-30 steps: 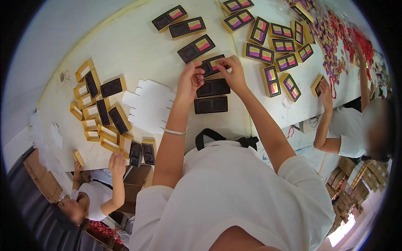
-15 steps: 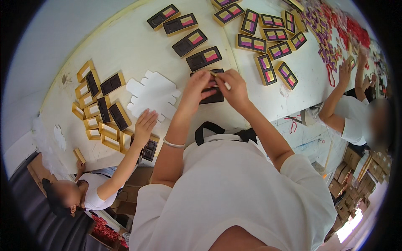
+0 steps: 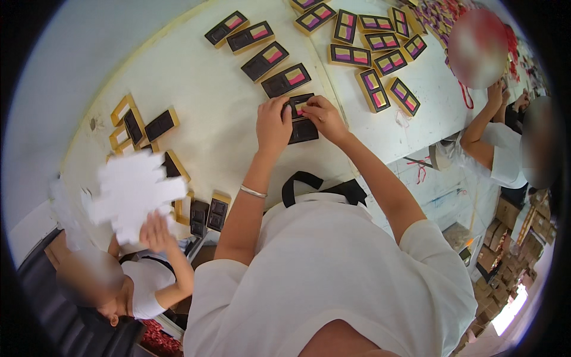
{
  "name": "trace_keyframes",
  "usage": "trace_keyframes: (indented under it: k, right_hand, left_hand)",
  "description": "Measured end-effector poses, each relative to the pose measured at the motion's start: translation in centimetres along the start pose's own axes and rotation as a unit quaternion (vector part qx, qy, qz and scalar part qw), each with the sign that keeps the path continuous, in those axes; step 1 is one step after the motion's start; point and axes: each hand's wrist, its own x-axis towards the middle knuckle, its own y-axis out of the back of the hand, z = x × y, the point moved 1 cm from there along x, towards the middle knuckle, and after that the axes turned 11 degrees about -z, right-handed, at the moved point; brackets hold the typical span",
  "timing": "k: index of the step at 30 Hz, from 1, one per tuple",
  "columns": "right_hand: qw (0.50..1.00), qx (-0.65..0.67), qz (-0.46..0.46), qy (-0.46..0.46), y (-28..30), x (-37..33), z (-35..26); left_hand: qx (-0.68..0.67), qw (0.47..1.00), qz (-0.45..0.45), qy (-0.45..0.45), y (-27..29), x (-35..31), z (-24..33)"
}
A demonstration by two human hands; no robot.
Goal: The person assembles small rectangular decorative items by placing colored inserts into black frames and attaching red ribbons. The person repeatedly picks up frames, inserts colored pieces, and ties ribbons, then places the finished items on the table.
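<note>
In front of me lies a gold box [image 3: 303, 99] with a black two-compartment insert. My left hand [image 3: 274, 125] grips its left end, fingers curled over the edge. Closed in a pinch, my right hand [image 3: 326, 120] presses at a small pink-and-gold piece [image 3: 300, 108] in the right compartment; the fingers partly cover it. Touching the near side is another box with a black insert [image 3: 304, 131], no coloured piece visible in it. Just beyond my hands, a box [image 3: 286, 80] has a pink-and-gold piece in its right compartment and a bare left one.
Several filled boxes [image 3: 350, 55] stand at the far right, beyond them a heap of small coloured pieces [image 3: 431, 15]. At left, a co-worker's hand [image 3: 157, 233] holds a white cut-out sheet [image 3: 140, 193] over gold frames [image 3: 123, 110]. Another person [image 3: 493, 149] works at right.
My hands have come down from above the box onto it, the right now at its right compartment. At left, the co-worker has lifted the white sheet off the table and moved it left.
</note>
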Motion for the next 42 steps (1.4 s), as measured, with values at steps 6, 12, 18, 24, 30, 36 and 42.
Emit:
trace_keyframes:
  k: [6,12,18,24,30,36,42]
  right_hand:
    - [0.995,0.007,0.014,-0.097,-0.6,1.9,2.1]
    - [0.944,0.145,-0.076,-0.287,-1.6,2.3,4.4]
    - [0.961,0.193,0.034,-0.195,1.5,0.6,1.6]
    - [0.957,0.112,0.204,-0.174,11.8,-3.7,5.8]
    - [0.941,0.036,0.288,-0.176,27.3,-3.9,18.5]
    - [0.941,-0.098,0.297,-0.131,41.8,0.9,32.0]
    - [0.912,-0.187,0.316,-0.184,54.0,6.1,44.1]
  left_hand:
    - [0.203,0.977,-0.037,-0.056,-3.2,-1.6,-3.0]
    - [0.224,0.973,-0.035,-0.034,-3.7,-1.6,-2.5]
    - [0.234,0.970,-0.041,-0.041,-3.9,-1.6,-1.9]
    - [0.160,0.982,0.065,-0.072,-3.4,-0.5,2.7]
    - [0.019,0.986,0.032,-0.160,-12.3,4.4,16.0]
    - [-0.296,0.944,-0.098,-0.110,-23.9,13.4,29.5]
    - [-0.563,0.778,-0.279,0.013,-27.7,28.6,38.2]
